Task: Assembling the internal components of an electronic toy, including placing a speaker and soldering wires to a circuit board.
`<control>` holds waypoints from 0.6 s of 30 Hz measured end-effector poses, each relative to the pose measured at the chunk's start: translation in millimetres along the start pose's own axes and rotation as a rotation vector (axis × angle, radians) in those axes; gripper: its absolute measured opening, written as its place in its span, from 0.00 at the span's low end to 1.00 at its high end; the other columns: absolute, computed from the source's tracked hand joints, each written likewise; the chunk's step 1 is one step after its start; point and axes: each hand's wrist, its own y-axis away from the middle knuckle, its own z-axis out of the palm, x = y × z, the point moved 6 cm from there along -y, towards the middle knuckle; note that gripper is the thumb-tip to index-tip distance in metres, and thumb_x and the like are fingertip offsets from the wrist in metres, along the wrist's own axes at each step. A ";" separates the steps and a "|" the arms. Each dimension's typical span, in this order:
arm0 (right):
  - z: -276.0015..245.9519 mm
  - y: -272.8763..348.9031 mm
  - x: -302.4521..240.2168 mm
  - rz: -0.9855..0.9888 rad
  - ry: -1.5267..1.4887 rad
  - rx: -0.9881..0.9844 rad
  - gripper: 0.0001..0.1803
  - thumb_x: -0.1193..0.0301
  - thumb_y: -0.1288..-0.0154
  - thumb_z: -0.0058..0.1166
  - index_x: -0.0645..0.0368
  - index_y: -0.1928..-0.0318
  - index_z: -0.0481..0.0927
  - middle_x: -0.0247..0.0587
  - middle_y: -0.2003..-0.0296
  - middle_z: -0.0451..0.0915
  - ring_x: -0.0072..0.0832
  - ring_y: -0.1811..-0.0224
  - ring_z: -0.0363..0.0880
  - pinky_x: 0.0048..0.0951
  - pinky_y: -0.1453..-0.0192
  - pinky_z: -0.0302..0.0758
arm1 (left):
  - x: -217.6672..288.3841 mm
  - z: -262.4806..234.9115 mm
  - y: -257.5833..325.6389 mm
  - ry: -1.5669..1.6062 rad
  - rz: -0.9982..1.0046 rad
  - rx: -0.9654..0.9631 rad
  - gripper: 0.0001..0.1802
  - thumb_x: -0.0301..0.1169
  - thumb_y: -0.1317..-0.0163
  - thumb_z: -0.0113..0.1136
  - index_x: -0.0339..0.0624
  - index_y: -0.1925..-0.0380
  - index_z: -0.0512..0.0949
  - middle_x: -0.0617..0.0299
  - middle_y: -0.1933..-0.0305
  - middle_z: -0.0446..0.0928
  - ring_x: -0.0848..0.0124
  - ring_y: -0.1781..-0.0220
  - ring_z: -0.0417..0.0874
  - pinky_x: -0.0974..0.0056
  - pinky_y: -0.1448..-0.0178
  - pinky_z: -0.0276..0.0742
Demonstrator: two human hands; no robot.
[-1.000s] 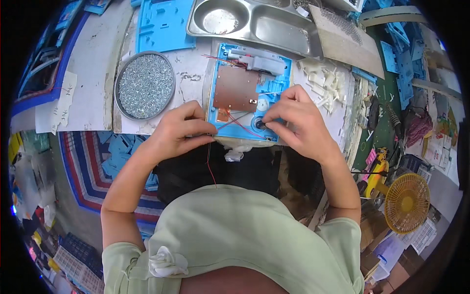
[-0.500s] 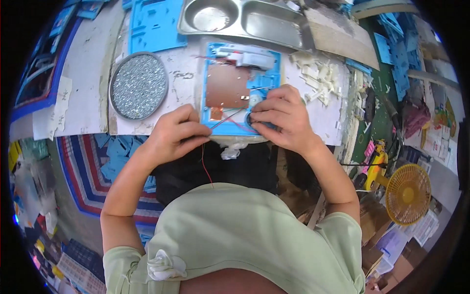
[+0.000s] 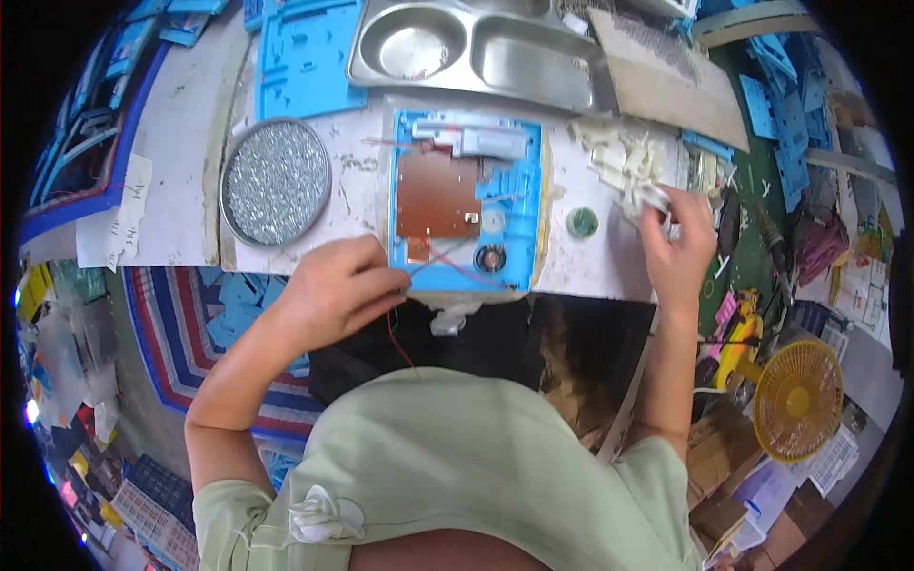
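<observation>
- The left hand pinches thin wires at the near left corner of the blue case; a red wire dangles below its fingers.
- The right hand has just left the round speaker and is now at the white plastic parts; blur hides whether it grips one.
- So the hands are well apart, and the speaker sits uncovered in the case's near right corner, while the left hand stays by the wires.
- The open case lies on the counter, its brown board exposed.
- A green disc lies between case and right hand.
- Farther out: a dish of silvery screws and a steel tray.
</observation>
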 end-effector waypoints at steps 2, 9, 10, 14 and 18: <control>-12.4 4.2 14.1 0.178 -0.327 0.104 0.11 0.82 0.39 0.63 0.63 0.55 0.84 0.38 0.61 0.84 0.24 0.50 0.79 0.25 0.42 0.71 | 8.7 -19.7 -15.2 0.088 -0.061 -0.147 0.17 0.31 0.47 0.75 0.46 0.56 0.85 0.57 0.64 0.77 0.56 0.63 0.82 0.57 0.60 0.78; 14.3 5.7 7.6 0.291 -0.719 0.053 0.14 0.82 0.37 0.64 0.68 0.51 0.81 0.38 0.52 0.83 0.26 0.46 0.79 0.27 0.37 0.72 | -36.8 -87.5 -162.3 -0.102 0.064 0.111 0.12 0.34 0.36 0.65 0.37 0.58 0.82 0.53 0.62 0.80 0.59 0.61 0.83 0.59 0.54 0.79; 18.9 3.8 4.9 0.333 -0.750 0.018 0.14 0.82 0.37 0.64 0.68 0.51 0.81 0.38 0.53 0.83 0.26 0.47 0.79 0.27 0.38 0.72 | -59.0 -88.7 -186.2 -0.192 0.100 0.206 0.12 0.34 0.36 0.63 0.38 0.58 0.82 0.52 0.61 0.80 0.55 0.59 0.84 0.56 0.52 0.79; 15.7 -2.3 -6.2 0.244 -0.691 -0.033 0.12 0.82 0.40 0.65 0.68 0.55 0.83 0.39 0.57 0.84 0.26 0.50 0.80 0.27 0.41 0.73 | -111.2 -70.0 -286.3 -0.456 0.104 0.333 0.11 0.31 0.36 0.60 0.40 0.57 0.83 0.50 0.59 0.82 0.50 0.54 0.84 0.51 0.48 0.81; 14.6 -0.5 -7.0 0.214 -0.639 -0.066 0.11 0.82 0.42 0.65 0.67 0.57 0.84 0.42 0.58 0.85 0.29 0.53 0.82 0.27 0.44 0.73 | -136.1 -57.8 -338.4 -0.626 0.035 0.210 0.12 0.29 0.36 0.56 0.43 0.56 0.85 0.48 0.55 0.85 0.48 0.51 0.86 0.49 0.45 0.81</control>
